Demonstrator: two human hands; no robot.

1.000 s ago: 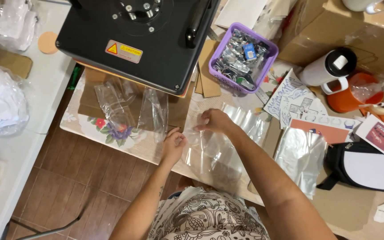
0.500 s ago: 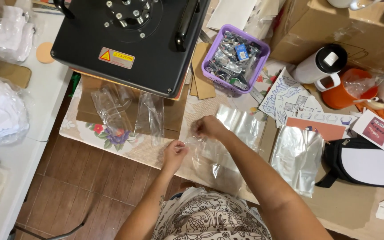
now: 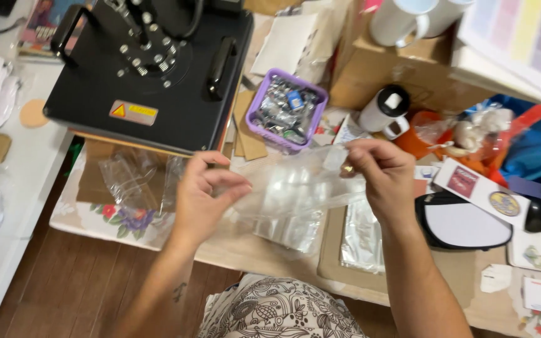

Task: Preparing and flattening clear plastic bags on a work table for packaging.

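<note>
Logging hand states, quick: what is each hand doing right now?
Left hand: closed on one end of the clear plastic bag.
Right hand: pinching the bag's other end.

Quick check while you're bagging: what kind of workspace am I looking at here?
Probably a small home craft or print workshop. A black heat press sits on the cluttered table, blank white mugs stand on a cardboard box, and both hands hold a clear plastic bag.

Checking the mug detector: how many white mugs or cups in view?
3. Two white mugs stand side by side on the cardboard box at the top edge, both cropped. One white travel mug with black lid lies just below the box. Clutter may hide others.
</note>
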